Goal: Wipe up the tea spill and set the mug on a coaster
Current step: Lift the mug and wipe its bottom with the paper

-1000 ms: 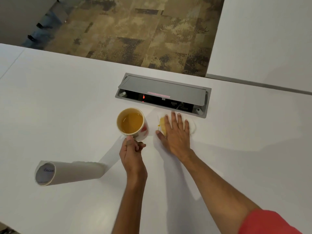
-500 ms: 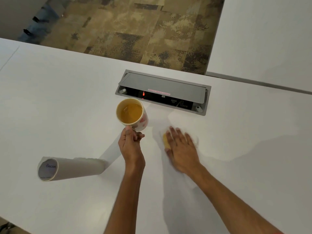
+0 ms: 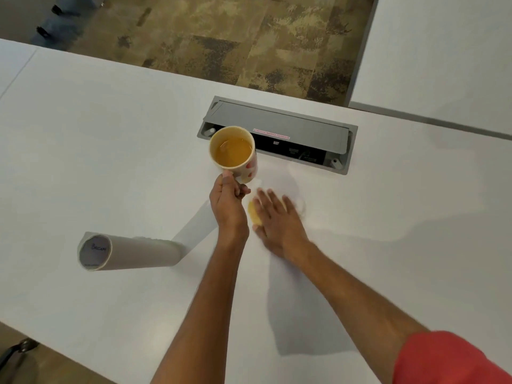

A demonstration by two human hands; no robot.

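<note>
A white mug [image 3: 235,153] with red marks holds amber tea. My left hand [image 3: 228,206] grips its handle and holds it above the white table [image 3: 110,162], in front of the grey power box. Just to the right, my right hand [image 3: 277,220] lies flat with straight fingers, pressing a white tissue [image 3: 300,203] onto the table. A tea-stained yellow patch of that tissue [image 3: 253,216] shows at the hand's left edge. No coaster is in view.
A grey power box [image 3: 277,131] with an open lid is sunk into the table behind the mug. A roll of white paper [image 3: 124,252] lies on its side at the left. Carpet floor lies beyond the far edge, and another white table [image 3: 443,51] stands at the right.
My right hand has slid the tissue back toward me and to the left, away from the power box. The mug stays held in my left hand, lifted slightly farther up.
</note>
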